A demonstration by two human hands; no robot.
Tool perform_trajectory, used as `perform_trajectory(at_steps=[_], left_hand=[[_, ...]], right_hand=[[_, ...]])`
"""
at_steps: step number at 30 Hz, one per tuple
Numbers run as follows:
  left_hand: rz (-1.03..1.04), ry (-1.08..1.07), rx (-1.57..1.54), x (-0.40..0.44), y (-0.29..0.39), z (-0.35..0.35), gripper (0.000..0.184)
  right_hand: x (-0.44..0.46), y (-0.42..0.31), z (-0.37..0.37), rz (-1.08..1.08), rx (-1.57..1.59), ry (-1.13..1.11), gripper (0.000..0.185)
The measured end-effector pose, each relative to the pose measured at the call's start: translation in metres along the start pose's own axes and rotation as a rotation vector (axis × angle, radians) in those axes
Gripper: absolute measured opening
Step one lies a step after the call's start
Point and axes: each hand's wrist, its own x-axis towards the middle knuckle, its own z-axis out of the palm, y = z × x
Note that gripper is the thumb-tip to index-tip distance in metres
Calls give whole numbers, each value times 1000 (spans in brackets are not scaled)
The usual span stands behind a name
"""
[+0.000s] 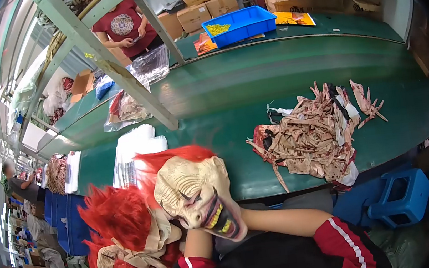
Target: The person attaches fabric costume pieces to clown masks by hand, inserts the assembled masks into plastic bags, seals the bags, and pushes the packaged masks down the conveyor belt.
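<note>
A clown mask (194, 189) with red hair, a wrinkled forehead and yellow teeth is up in front of me, at the table's near edge. My left forearm (198, 243) and my right forearm (288, 221) both run in behind it. The mask covers both of my hands, so their fingers and grip do not show. Close on the left is a pile of similar red-haired masks (123, 218). On the green table (214, 129), behind the mask, lies a stack of white plastic bags (134, 146).
A heap of bloody-looking latex gloves (310, 133) lies on the table's right side. A blue stool (401, 197) stands below. Farther back are a blue tray (239, 27), a metal post (111, 66), bagged goods (129, 106), cartons (207, 0) and a person in a red shirt (123, 28).
</note>
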Motion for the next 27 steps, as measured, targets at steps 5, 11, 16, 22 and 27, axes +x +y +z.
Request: perform_trajectory(at_steps=[5,11,16,22,27], left_hand=[[0,6,-34,19,-3,1,43],[9,27,-33,67,-11,-7,42],[15,-21,-5,83,-16,6,41],[59,-62,-42,52,-2,24,41],[33,-18,-52,60,-14,2,40]], right_hand=[[11,10,-26,-100,-163,167,47],[46,86,-34,-7,-372,298,47],[41,102,-26,-11,-414,298,46],[28,72,-24,-22,-276,215,45],[9,27,-30,36,-103,104,43]])
